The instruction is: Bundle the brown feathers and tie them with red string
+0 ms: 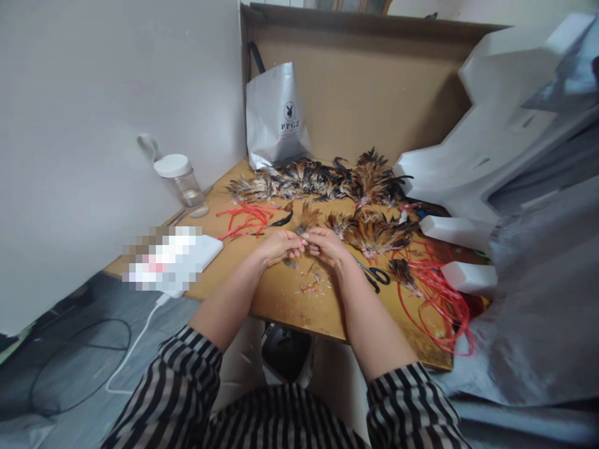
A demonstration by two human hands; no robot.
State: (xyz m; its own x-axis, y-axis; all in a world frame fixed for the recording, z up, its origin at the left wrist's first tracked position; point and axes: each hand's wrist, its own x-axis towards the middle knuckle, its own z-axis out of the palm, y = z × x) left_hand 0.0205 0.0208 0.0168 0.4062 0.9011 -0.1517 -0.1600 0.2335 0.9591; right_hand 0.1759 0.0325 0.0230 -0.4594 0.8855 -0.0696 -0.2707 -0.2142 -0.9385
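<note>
At the middle of the wooden table [271, 299], my left hand [281, 246] and my right hand [325, 244] meet fingertip to fingertip. Between them they pinch the base of a small brown feather bundle [307, 218], whose plumes fan upward. A bit of red strip shows at the left fingertips; which hand grips it I cannot tell. Beyond the hands lie a row of dark and pale feather bunches [299, 178] and a brown bunch [374, 234]. Black-handled scissors [374, 273] rest beside my right wrist. Cut red strips [246, 218] lie to the left.
A clear jar with a white lid [180, 181] and a white device with a cable [206, 252] stand left. Behind are a silver bag [276, 118] and a cardboard wall [374, 81]. On the right, red cord [440, 287] tangles near white foam pieces [468, 274]. Feather scraps [313, 284] lie in front.
</note>
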